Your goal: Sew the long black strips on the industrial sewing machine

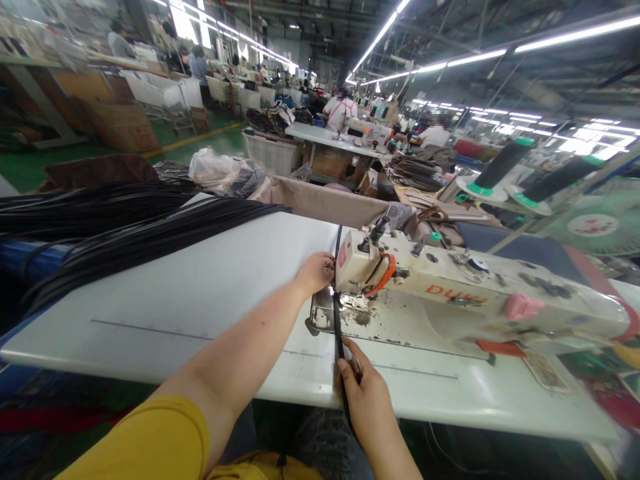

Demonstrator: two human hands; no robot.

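Note:
A long narrow black strap (pixel 338 327) runs front to back under the needle end of a white sewing machine (pixel 415 273). My left hand (pixel 317 272) is closed at the strap just behind the presser foot, its fingertips partly hidden beside the machine head. Nearer the table's front edge, my right hand (pixel 365 387) pinches the strap between thumb and fingers. A small metallic item (pixel 357 367) shows among the right fingers; its kind is unclear. The strap's front end hangs down over the edge, while its far part (pixel 339 237) crosses the table's back edge.
A thick bundle of black straps (pixel 165 233) lies across the left of the white table (pixel 200 293). Behind stands a fabric-lined bin (pixel 320 200). Thread cones (pixel 505 167) and a green fan (pixel 593 223) are at right. Other people work farther back.

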